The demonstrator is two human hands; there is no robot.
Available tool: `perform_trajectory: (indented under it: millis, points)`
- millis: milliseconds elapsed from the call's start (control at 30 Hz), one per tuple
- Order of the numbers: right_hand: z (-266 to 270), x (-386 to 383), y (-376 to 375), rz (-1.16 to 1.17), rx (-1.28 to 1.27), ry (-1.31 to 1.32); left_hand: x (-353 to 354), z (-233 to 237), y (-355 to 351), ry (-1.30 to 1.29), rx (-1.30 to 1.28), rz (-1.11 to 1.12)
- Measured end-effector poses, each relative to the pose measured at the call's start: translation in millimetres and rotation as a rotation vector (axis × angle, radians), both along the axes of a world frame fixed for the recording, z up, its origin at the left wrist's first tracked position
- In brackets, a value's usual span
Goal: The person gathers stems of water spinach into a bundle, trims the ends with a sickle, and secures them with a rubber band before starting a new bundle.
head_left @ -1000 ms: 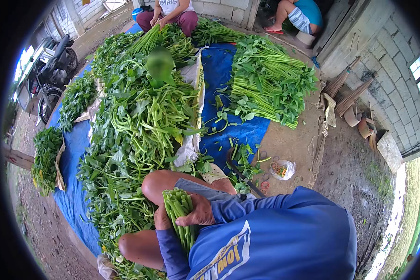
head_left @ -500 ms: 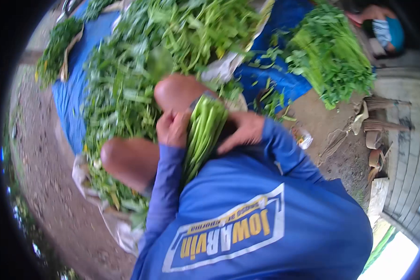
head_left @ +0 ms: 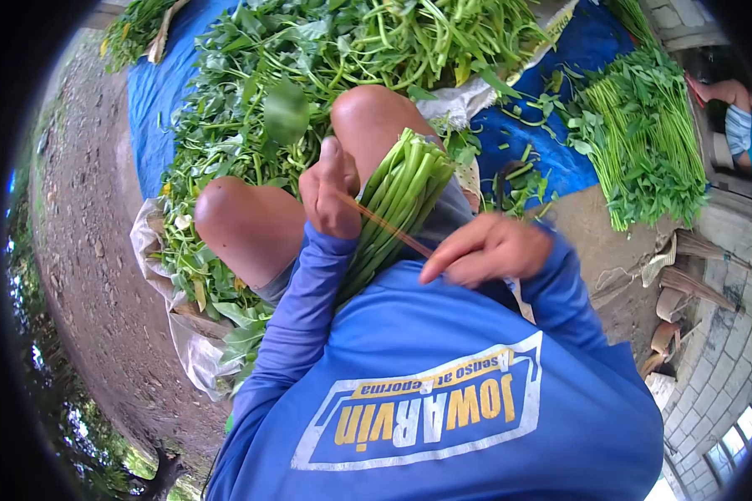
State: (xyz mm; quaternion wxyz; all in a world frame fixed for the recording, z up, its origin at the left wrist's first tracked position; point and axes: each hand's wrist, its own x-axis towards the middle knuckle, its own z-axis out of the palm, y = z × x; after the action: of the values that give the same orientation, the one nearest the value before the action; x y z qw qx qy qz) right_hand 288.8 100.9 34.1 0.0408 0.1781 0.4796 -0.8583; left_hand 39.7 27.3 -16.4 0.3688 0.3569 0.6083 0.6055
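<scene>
A bundle of green stems (head_left: 405, 184) lies slanting across my lap, its stem ends near my knee. My left hand (head_left: 330, 190) is closed at the bundle's left side, thumb pointing up. A thin brownish strip (head_left: 393, 228) stretches across the stems between my two hands. My right hand (head_left: 489, 250) is closed round the strip's other end, to the right of the bundle, with its fingers pointing left.
Loose leafy greens (head_left: 234, 108) are heaped before my knees on a blue tarp (head_left: 152, 108) and pale sacking (head_left: 205, 355). Another pile of stems (head_left: 635, 138) lies at the right. A person's bent limb (head_left: 718, 90) shows at the far right, near brown strips (head_left: 698, 288).
My right hand has moved away from the bundle, and the strip now shows stretched over the stems. My left thumb has lifted. The view has shifted, with the scene lying further right.
</scene>
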Motion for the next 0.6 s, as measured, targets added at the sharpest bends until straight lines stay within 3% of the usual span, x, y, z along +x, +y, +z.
perform_trajectory:
  millis: [33,67,100,133,200,233,333,433,500,567,600]
  points:
    - [-7,-15,-26,-0.029,0.001,-0.079,-7,-1,-7,0.021,0.072,0.02]
    - [0,-28,-38,-0.166,0.191,0.151,-10,9,-15,0.165,0.099,0.002]
    - [8,-42,-40,-0.306,0.387,0.384,-32,12,-34,0.491,-0.04,-0.236]
    - [34,-64,-30,-0.436,0.746,0.481,-37,22,-43,0.606,0.031,-0.344]
    - [44,-118,-22,-0.477,0.999,0.642,-29,25,-44,0.69,0.122,-0.441]
    - [37,-137,-24,-0.376,0.88,0.734,-21,21,-45,0.668,0.133,-0.408]
    - [61,-128,-29,-0.422,1.279,0.62,-28,14,-47,0.677,0.152,-0.2]
    - [-40,-45,-41,-0.627,0.722,0.104,-39,37,-56,0.577,-0.01,0.038]
    - [-47,-21,-48,-0.594,0.147,-0.174,-42,50,-58,0.373,-0.254,-0.16]
    - [-46,-23,-36,-0.511,-0.426,-0.057,-35,63,-51,0.275,-0.277,-0.22]
    - [-40,-25,-24,-0.463,-0.402,-0.058,-34,70,-46,0.233,-0.28,-0.243]
